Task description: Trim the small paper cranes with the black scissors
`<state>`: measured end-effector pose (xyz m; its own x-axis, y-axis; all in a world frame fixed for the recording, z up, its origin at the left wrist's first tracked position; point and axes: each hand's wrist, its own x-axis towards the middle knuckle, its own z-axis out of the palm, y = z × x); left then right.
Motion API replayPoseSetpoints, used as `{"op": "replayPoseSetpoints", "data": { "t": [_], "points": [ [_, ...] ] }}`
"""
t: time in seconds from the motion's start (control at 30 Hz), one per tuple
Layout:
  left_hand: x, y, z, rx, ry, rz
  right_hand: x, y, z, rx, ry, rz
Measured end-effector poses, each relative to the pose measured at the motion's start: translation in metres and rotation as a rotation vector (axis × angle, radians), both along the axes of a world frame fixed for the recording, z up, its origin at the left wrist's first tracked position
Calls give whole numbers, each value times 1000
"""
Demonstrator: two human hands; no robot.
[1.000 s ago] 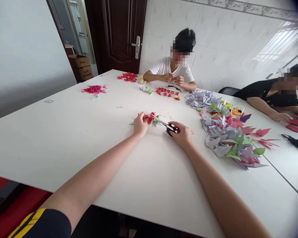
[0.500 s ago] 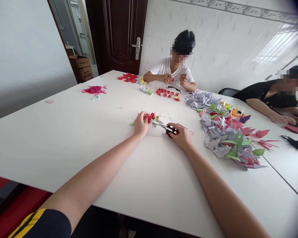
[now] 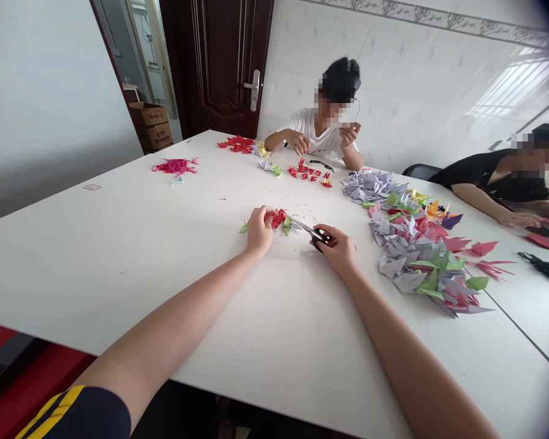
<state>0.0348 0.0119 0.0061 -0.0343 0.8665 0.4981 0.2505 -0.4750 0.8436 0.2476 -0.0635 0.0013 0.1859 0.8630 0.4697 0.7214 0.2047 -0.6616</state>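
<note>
My left hand point(image 3: 259, 230) rests over the white laminate worktop point(image 3: 119, 256), its fingers point(image 3: 269, 214) pinched together on a crumpled red folded paper point(image 3: 278, 218), with a green paper point point(image 3: 287, 227) just beside it; my right hand point(image 3: 341, 249) has its fingers point(image 3: 333, 235) curled through the black-handled steel scissors point(image 3: 307, 230), tips just by the paper; I judge a slip could nick my left fingers or cut the wrong fold; compared with the earlier frame, the scissors sit slightly further right; tiny red paper scraps point(image 3: 302, 213) dot the worktop; farther right lies a heap of lilac-grey paper cranes point(image 3: 407, 259); across the worktop, a seated person's hands point(image 3: 350, 135) are raised.
</note>
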Motion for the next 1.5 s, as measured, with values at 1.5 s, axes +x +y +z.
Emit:
{"op": "replayPoseSetpoints", "data": {
  "t": [1.5],
  "points": [
    [1,-4,4,-75,-233,-101,2,0,0,-7,-85,16]
  ]
}}
